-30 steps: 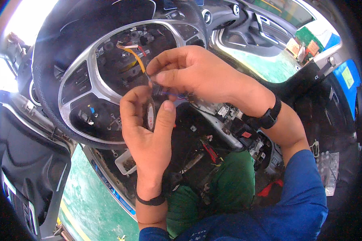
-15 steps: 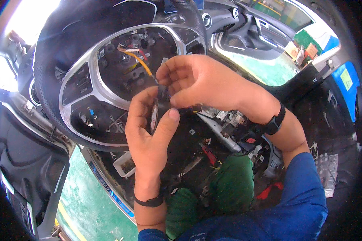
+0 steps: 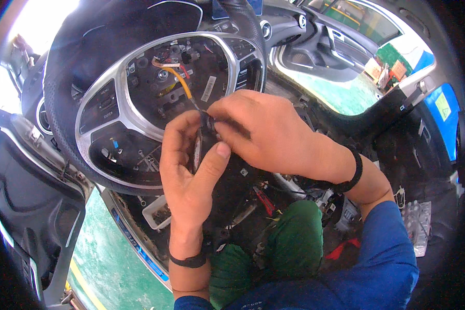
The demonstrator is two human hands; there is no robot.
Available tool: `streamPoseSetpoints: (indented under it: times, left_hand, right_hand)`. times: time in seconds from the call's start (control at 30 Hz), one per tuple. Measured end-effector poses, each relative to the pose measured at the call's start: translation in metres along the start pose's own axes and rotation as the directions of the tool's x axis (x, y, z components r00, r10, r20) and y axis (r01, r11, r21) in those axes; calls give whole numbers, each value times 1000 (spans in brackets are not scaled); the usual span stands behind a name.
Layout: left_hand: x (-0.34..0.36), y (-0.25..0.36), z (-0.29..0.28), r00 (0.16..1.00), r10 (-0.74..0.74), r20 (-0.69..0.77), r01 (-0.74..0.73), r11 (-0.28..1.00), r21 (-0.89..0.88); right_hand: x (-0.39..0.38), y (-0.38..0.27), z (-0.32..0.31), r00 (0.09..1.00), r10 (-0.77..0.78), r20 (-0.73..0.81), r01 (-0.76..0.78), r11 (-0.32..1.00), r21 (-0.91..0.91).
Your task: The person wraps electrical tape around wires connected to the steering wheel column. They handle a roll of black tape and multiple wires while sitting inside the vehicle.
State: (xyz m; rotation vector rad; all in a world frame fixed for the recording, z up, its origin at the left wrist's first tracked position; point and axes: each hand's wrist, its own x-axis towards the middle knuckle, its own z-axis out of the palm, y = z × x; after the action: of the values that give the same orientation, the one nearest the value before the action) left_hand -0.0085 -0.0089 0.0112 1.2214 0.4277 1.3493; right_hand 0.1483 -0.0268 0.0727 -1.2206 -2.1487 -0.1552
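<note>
Left hand [image 3: 187,188] raised in front of steering wheel [image 3: 58,116], fingers curled round a dark roll [image 3: 197,150] with a pale inner side, thumb sticking out beside it. Right hand [image 3: 271,134] just beside, knuckles up, fingertips pinching a dark strip [image 3: 207,122] at the lower end of the yellow cable [image 3: 180,80]; exact finger contact partly hidden. Both hands grasping, fingertips of the two near each other. Cable runs up from the fingers into the opened wheel centre, next to a white sticker [image 3: 208,89]. Black band [image 3: 188,260] on left wrist, another black strap [image 3: 356,168] on right. Below the hands: white tray [image 3: 155,213] left of the green trousers [image 3: 294,232], red tool [image 3: 264,200] above them, red cloth [image 3: 342,249] to their right, near blue sleeve [image 3: 390,237]
</note>
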Motion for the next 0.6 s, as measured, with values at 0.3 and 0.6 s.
streamPoseSetpoints:
  times: [0.3,0.6]
  left_hand:
    - [0,-4,-4,1000,14,23,-14,1000,13]
    - [2,-12,0,990,136,22,-137,958,252]
  right_hand:
    - [1,-2,-5,988,147,46,-151,981,120]
    - [26,-2,-9,940,290,178,-303,952,49]
